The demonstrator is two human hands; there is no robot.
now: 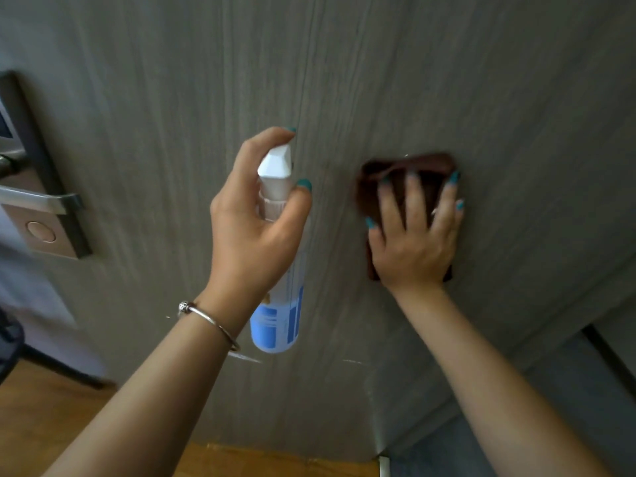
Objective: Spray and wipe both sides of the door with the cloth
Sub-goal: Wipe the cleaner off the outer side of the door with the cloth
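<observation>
The grey wood-grain door (172, 108) fills most of the head view. My left hand (254, 222) grips a white spray bottle (278, 318) with a blue label, held upright close to the door; my forefinger lies over its white nozzle. To the right, my right hand (416, 235) presses a dark brown cloth (413, 165) flat against the door with fingers spread. The cloth shows above and beside the fingers; its lower part is hidden under the palm.
A metal lever handle (38, 199) on a lock plate (51, 235) sits at the door's left side. Wooden floor (41, 418) shows at lower left and below the door. A grey surface (568, 390) lies at lower right.
</observation>
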